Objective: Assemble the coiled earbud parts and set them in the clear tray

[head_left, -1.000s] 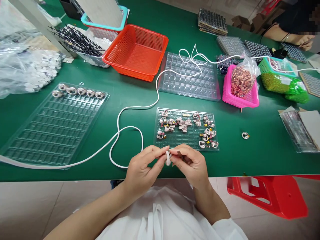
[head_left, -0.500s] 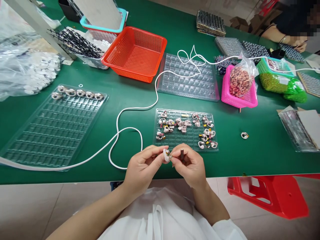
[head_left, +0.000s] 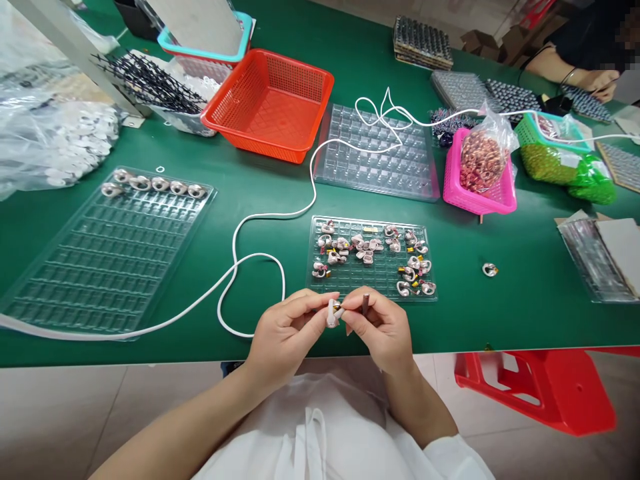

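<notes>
The two bare hands meet at the near edge of the green counter, the left hand pinching a small white curved plastic piece between thumb and fingertips, the right hand closed at its other side, with a slim dark brown tool sticking up from its fingers. Just beyond them sits a clear plastic compartment tray of similar small parts. A single white-and-silver ring-shaped part lies on the counter, right of that tray.
</notes>
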Available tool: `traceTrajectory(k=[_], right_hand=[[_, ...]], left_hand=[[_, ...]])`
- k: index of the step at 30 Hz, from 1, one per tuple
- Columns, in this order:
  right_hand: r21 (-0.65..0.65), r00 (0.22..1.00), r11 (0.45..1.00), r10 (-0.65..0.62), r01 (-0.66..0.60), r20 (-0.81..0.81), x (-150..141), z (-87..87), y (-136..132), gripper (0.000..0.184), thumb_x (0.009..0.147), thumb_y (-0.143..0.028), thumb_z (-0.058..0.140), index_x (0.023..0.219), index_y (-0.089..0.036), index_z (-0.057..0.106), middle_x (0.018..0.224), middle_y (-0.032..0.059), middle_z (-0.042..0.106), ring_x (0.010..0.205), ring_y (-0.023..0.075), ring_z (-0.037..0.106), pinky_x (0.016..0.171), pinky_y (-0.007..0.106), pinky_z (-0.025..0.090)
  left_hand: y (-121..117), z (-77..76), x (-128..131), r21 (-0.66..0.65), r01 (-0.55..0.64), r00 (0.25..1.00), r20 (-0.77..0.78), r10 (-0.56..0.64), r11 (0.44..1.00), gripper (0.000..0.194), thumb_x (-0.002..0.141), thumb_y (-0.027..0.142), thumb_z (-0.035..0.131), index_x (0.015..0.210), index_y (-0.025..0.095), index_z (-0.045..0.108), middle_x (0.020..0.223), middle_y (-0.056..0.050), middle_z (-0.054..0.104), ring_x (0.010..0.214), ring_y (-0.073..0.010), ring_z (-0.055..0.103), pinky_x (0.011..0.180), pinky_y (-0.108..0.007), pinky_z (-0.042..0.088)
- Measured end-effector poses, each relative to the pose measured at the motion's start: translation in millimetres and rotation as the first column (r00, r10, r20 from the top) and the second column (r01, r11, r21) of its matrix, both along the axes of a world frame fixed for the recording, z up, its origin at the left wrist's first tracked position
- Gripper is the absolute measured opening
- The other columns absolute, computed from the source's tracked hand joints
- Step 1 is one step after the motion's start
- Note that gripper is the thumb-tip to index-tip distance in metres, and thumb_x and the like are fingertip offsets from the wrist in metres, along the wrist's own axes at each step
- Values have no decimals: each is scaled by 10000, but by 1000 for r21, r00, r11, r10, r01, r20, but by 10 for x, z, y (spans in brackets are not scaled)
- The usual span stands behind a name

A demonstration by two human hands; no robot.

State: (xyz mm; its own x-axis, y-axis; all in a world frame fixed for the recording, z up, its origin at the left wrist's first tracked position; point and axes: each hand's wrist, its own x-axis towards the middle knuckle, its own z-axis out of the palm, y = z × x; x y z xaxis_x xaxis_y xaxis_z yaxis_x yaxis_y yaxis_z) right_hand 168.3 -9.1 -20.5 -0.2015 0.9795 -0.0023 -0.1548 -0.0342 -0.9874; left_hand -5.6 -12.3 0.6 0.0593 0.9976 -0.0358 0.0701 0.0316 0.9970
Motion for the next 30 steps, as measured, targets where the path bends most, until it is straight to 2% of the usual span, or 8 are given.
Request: traceTrajectory(k=[9, 16, 30], right_hand=[[-12, 1000, 1000, -6, 6, 12, -10, -15, -16, 110, 903, -200, 710, 992, -259, 736, 844, -7, 667, 628, 90, 604, 559, 203, 512], [0, 994, 1000, -11, 11, 113, 16, -17, -15, 112, 898, -230, 720, 997, -273, 751, 833, -10, 647, 614, 95, 564, 546, 222, 486], [-74, 991, 997, 13, -3, 133, 0, 26, 19, 105, 885, -262, 730, 983, -255, 768, 772, -17, 653, 576, 82, 561, 526, 195, 499]], left_hand=[[0, -16, -33, 109, 30, 998, -58, -24, 994, 215, 873, 107, 672, 1010, 208, 804, 730, -13, 722, 675, -125, 622, 604, -189, 478], [-11, -17, -38, 191, 42, 994, -106, -22, 981, 258, 871, 62, 655, 1055, 186, 788, 725, -10, 725, 669, -114, 636, 609, -179, 483], [1, -42, -39, 273, 65, 988, -154, -23, 960, 297, 885, 46, 636, 1112, 187, 766, 741, -7, 710, 687, -113, 644, 639, -184, 502]])
